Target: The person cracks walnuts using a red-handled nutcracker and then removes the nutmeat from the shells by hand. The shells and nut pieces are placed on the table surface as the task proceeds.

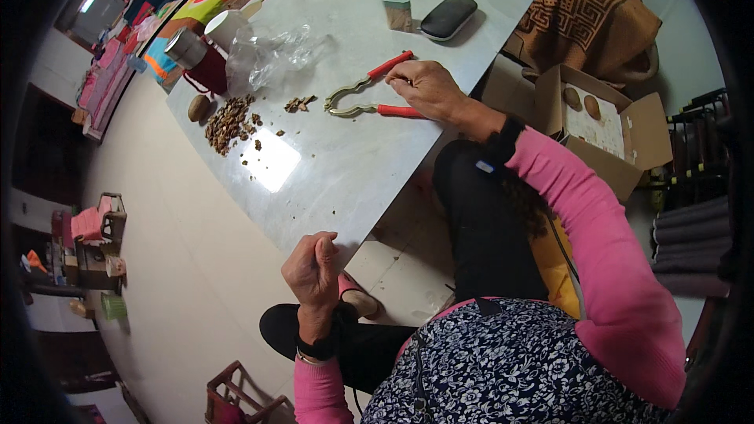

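On the marble-look table [365, 171] lies a nutcracker [353, 90] with red handles, its handles spread apart. My right hand [429, 89] is above the handle ends, fingers pinched around a small dark bit, perhaps a nut fragment. My left hand [313, 268] is curled at the table's near corner; whether its fingers hold anything is hidden. A pile of brown nut pieces [228, 123] lies at the far left, beside one whole brown nut [199, 108]. A smaller heap of shell fragments [299, 103] is left of the nutcracker's jaws.
A clear plastic bag [277, 59], a white cup [226, 29] and a metal-topped container [194, 56] stand at the upper left. A dark oval case [449, 16] is beside a small box [397, 12]. An open cardboard box [639, 123] with brown nuts [591, 106] stands right of the table.
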The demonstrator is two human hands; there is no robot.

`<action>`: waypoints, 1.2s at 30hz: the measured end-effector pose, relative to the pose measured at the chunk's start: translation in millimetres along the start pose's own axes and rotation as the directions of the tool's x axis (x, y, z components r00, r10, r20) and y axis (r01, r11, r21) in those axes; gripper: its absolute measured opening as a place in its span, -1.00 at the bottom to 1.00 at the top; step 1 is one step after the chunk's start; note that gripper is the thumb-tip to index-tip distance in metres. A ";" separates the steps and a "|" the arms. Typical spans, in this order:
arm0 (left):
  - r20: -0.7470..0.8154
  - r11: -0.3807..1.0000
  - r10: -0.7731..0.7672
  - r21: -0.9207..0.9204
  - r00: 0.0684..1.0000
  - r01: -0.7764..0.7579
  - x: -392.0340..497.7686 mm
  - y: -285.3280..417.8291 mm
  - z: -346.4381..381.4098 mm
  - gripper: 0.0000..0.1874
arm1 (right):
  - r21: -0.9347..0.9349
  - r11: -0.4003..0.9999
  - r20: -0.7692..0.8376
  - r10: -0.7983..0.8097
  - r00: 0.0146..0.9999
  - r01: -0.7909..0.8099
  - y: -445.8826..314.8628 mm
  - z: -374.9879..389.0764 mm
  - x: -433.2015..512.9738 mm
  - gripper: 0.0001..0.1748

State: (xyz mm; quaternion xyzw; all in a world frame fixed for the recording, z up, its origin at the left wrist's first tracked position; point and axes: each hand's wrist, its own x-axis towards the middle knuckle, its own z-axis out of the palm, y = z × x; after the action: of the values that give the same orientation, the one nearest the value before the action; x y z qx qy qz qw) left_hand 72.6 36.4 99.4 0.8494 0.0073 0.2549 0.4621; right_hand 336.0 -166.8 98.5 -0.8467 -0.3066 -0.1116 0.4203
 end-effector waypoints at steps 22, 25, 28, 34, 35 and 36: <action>-0.005 0.922 -0.123 0.370 0.992 0.116 -2.9 -0.5 13.4 -0.67 | 0.250 0.968 -0.160 0.059 0.985 -0.017 109.7 -118.6 -136.8 -0.80; -0.039 0.928 -0.141 0.344 0.989 0.146 -4.3 1.0 18.1 -0.63 | 0.225 0.796 0.003 0.576 0.817 -0.562 181.9 -105.8 -225.3 -0.80; -0.052 0.913 -0.188 0.359 0.981 0.194 -4.5 2.6 20.5 -0.63 | 0.045 0.401 0.194 0.895 0.401 -0.915 246.5 -64.8 -326.4 -0.82; -0.039 0.895 -0.132 0.424 0.991 0.136 -1.4 3.2 23.6 -0.62 | -0.217 0.431 0.385 0.862 0.328 -0.876 266.7 17.4 -414.1 -0.53; -0.028 0.895 -0.133 0.427 0.991 0.132 -1.0 2.7 24.0 -0.62 | -0.048 0.463 0.359 0.835 0.417 -0.885 262.8 24.6 -411.4 -0.46; -0.036 0.885 -0.151 0.441 0.988 0.151 -1.0 2.3 23.6 -0.61 | 0.136 0.499 0.315 0.797 0.515 -0.856 260.0 31.4 -407.6 -0.38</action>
State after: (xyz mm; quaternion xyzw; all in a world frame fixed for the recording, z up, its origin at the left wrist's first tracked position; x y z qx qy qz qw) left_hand 81.6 16.4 90.3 0.9289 0.1311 0.2100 0.2754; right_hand 172.4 -434.9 -270.3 -0.8285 0.0839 0.2383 0.4997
